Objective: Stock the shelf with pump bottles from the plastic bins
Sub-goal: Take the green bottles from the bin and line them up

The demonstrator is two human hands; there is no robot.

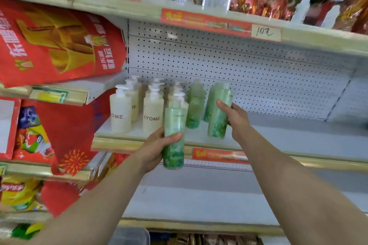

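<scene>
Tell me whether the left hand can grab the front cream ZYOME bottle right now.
Probably not as things stand: the left hand is already wrapped around a green bottle. The cream ZYOME bottle stands close by at the shelf front, unblocked, so freeing the hand first should do.

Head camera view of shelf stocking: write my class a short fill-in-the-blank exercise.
1. Each hand grips a ____ bottle: left hand, right hand.
2. The cream bottles read "____".
3. The right hand's bottle stands on the ____.
4. The handwritten tag hangs ____ the bottles.

Answers: green; YOME; shelf; above
</scene>
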